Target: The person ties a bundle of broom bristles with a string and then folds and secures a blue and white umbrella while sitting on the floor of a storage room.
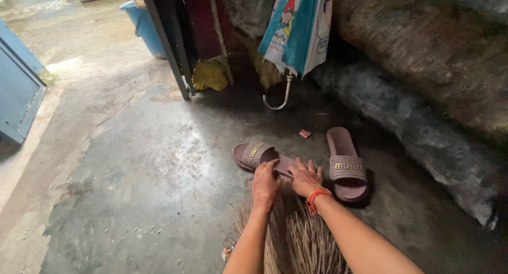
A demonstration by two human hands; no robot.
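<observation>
**Both hands on a slipper, grass broom under the forearms**

Nearest the camera: a pale, straw-coloured grass broom with a fanned bristle head (pixel 296 237) lies on the floor between and under the two forearms. Bristle tips reach up to the wrists.

Left hand (pixel 264 185) is palm down, fingers together and curled over the near edge of a mauve rubber slide slipper with a woven striped strap (pixel 257 155). It touches the sole just behind the strap. Right hand (pixel 305 177) is palm down too, fingers slightly spread, resting on the heel end of the same slipper. Whether either hand actually grips the sole or only presses on it is hard to tell from this angle. An orange thread bracelet (pixel 316 198) sits on the right wrist.

That slipper lies sideways, toe pointing left. A second matching mauve slide slipper (pixel 345 165) lies just right of the right hand, lengthwise.

All of this is on a worn grey concrete floor (pixel 137 179), shiny in patches, with small crumbs scattered at lower left.

Further back: a small red scrap of wrapper (pixel 305 133), then the curved metal hook handle of a hanging umbrella (pixel 279 99) below blue and white printed fabric. A crumpled yellow cloth (pixel 210 74) lies at the foot of a dark door frame. A blue plastic tub (pixel 144 28) stands far left behind.
</observation>
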